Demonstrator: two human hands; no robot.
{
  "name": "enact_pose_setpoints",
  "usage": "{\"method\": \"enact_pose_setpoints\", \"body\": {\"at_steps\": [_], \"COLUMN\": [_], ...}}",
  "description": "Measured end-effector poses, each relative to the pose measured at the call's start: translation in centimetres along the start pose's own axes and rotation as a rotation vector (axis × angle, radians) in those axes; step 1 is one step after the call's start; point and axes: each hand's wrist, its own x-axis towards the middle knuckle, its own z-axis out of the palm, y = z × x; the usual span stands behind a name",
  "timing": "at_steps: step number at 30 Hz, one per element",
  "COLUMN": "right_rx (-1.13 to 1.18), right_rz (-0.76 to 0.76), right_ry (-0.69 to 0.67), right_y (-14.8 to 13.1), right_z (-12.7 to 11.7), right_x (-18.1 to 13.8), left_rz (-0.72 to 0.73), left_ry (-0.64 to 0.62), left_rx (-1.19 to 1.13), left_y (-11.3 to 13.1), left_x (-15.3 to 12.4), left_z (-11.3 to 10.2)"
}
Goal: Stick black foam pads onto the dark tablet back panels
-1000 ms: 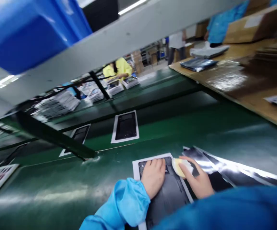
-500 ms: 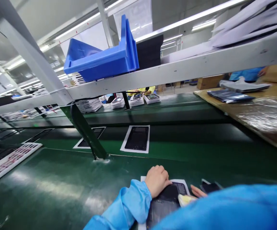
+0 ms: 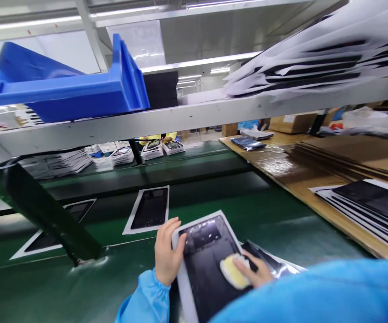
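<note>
A flat black panel with a white border point(image 3: 202, 264) is tilted up over the green bench in front of me. My left hand point(image 3: 167, 255) grips its upper left edge, thumb on the face and fingers along the border. In my right hand point(image 3: 258, 272) is a yellow and white sponge pad point(image 3: 232, 271), laid against the panel's dark face. A small black thing, too unclear to name, shows by the right fingers. Behind this hand lie other dark, glossy sheets point(image 3: 271, 260), partly covered by it. My blue right sleeve hides the panel's lower right.
Two similar panels, one nearer point(image 3: 149, 208) and one behind a green post point(image 3: 42, 211), lie on the green conveyor point(image 3: 200, 199). Overhead, a shelf beam point(image 3: 187, 116) carries a blue bin point(image 3: 69, 92) and sheet stacks. More panels point(image 3: 372, 202) are piled on the right-hand table.
The panel has been raised from the bench and tilted. My left hand has shifted from its face to its left edge. The sponge pad now rests further onto the face. My view has swung right.
</note>
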Motion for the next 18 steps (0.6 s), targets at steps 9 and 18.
{"method": "enact_pose_setpoints", "body": {"at_steps": [9,18], "right_rx": [0.064,-0.013], "right_rz": [0.183,0.210], "right_ry": [-0.117,-0.088], "right_y": [-5.1,-5.8], "right_z": [-3.8,-2.5], "right_x": [16.3,22.1], "left_rz": [-0.111,-0.164], "left_ry": [-0.326,-0.358], "left_rx": [-0.359,-0.319], "left_y": [1.9,1.0], "left_x": [-5.5,-5.7], "left_z": [5.3,6.3]}}
